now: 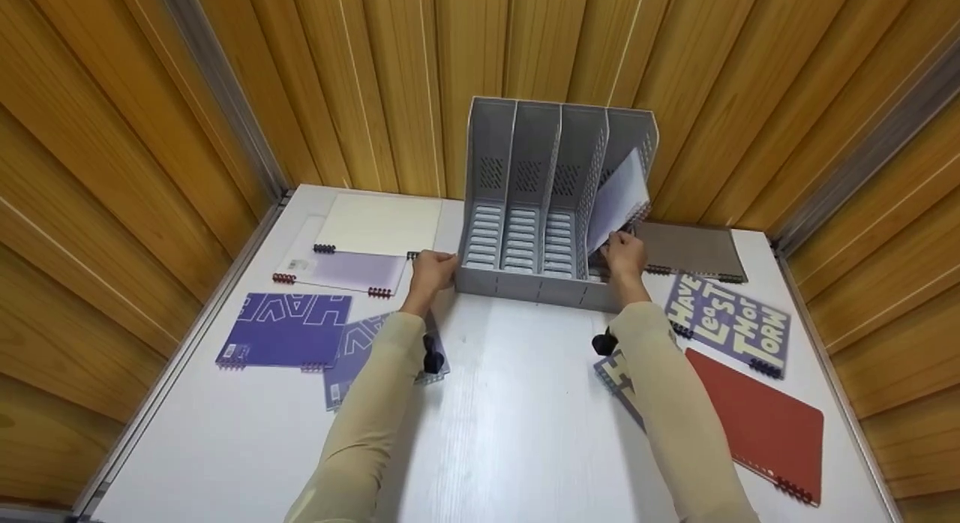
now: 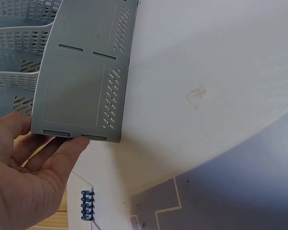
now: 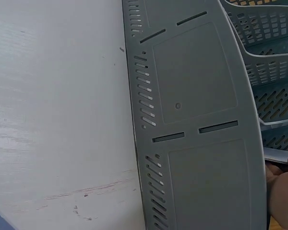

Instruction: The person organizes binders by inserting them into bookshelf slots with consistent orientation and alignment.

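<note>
A grey file organizer [image 1: 536, 283] with several upright compartments stands at the back of the table. My left hand [image 1: 433, 275] grips its front left corner; in the left wrist view, the thumb and fingers [image 2: 69, 155] meet the side edge. My right hand [image 1: 627, 259] pinches a pale purple spiral notebook [image 1: 619, 200], which leans tilted in the rightmost compartment. In the right wrist view, only part of the right hand [image 3: 284, 194] and a thin white edge of the notebook [image 3: 277, 155] show past the organizer's front wall. The notebook's lower end is partly hidden.
On the left lie a cream notebook [image 1: 382, 219], a clear-covered notebook [image 1: 345, 272], a purple notebook [image 1: 289, 332] and another purple one [image 1: 360, 350] under the arm. To the right are a brown notebook [image 1: 686, 249], a lettered notebook [image 1: 727, 320] and a red notebook [image 1: 765, 418].
</note>
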Demonstrator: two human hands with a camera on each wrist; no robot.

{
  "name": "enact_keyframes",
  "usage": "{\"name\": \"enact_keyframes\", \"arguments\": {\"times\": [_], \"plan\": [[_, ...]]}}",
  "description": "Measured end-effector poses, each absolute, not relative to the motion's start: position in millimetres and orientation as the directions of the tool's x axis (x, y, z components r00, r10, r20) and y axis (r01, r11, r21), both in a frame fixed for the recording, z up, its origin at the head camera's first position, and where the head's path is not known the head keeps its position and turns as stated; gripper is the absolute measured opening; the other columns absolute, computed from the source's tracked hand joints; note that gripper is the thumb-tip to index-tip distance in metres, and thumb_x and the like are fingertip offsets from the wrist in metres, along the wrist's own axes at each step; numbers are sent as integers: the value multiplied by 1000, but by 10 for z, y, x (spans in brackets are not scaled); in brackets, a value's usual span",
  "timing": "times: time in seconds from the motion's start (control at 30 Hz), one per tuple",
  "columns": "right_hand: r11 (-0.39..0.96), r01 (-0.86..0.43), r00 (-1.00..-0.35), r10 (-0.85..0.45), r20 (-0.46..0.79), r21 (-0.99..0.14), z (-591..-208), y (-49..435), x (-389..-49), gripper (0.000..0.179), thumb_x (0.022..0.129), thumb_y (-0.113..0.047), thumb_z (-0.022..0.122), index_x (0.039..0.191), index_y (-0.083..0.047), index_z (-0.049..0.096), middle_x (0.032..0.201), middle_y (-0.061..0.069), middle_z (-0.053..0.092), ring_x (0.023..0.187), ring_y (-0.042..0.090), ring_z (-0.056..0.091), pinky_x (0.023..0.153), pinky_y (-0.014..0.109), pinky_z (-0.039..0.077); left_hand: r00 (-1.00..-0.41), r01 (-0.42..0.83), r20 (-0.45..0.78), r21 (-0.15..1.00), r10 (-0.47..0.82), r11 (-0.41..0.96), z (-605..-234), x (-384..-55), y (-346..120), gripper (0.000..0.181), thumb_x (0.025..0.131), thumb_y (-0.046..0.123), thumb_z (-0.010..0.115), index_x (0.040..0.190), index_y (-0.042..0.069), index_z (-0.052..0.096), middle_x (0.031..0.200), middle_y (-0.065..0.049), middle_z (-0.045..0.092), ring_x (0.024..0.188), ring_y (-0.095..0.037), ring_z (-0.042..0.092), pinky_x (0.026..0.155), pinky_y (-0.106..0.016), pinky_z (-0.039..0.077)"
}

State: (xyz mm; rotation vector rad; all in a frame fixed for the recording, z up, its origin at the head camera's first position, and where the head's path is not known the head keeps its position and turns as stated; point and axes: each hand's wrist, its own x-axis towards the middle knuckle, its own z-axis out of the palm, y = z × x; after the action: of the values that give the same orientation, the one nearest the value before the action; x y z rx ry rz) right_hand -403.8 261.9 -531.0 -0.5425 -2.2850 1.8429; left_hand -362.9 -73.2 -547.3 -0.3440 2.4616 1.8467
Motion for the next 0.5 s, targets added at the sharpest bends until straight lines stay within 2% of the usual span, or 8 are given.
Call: {"name": "enact_keyframes", "arguments": {"times": [0.07, 0.17, 0.23, 0.27, 0.33, 0.5], "plan": [[99, 172, -928, 351, -128, -980, -5297, 2588, -3991, 32, 109, -15, 42, 117, 8, 63, 112, 20, 63, 83, 9, 58, 86, 26, 53, -974, -203, -167, 942, -152, 267, -5479, -3642, -750, 31, 99, 16, 64, 117, -8, 71, 113, -23, 72, 94, -24, 70, 86, -39, 60], [3, 172, -942, 294, -163, -985, -5262, 2550, -3883, 34, 109, -12, 39, 131, 9, 54, 124, 22, 59, 110, 22, 61, 94, 25, 51, -974, -202, -165, 942, -155, 268, -5506, -3642, -764, 30, 99, 14, 63, 118, -8, 71, 115, -23, 72, 95, -24, 70, 85, -38, 60], [-40, 166, -950, 260, -171, -985, -5226, 2529, -3786, 47, 109, -10, 37, 152, 10, 34, 147, 26, 47, 134, 28, 51, 111, 33, 43, -974, -206, -170, 941, -150, 269, -5516, -3636, -769, 31, 99, 14, 62, 119, -8, 70, 117, -23, 71, 98, -26, 71, 86, -38, 60], [-47, 159, -953, 252, -166, -986, -5213, 2520, -3748, 49, 109, -9, 37, 154, 9, 30, 154, 26, 40, 140, 31, 45, 114, 36, 41, -973, -209, -174, 941, -149, 266, -5517, -3635, -770, 31, 99, 14, 62, 120, -8, 70, 118, -23, 71, 101, -27, 71, 86, -37, 60], [-37, 146, -958, 244, -151, -989, -5191, 2513, -3674, 51, 109, -9, 37, 156, 6, 26, 158, 25, 35, 144, 32, 41, 115, 37, 39, -972, -221, -192, 942, -135, 251, -5510, -3633, -774, 33, 100, 15, 61, 122, -8, 69, 120, -23, 70, 107, -30, 70, 89, -38, 59], [8, 92, -962, 259, -86, -996, -5179, 2493, -3491, 50, 108, -6, 38, 156, 4, 29, 159, 21, 36, 144, 32, 41, 114, 36, 41, -963, -264, -251, 948, -96, 177, -5478, -3617, -793, 36, 101, 16, 59, 127, -8, 66, 130, -23, 66, 119, -33, 65, 97, -39, 55]]}}
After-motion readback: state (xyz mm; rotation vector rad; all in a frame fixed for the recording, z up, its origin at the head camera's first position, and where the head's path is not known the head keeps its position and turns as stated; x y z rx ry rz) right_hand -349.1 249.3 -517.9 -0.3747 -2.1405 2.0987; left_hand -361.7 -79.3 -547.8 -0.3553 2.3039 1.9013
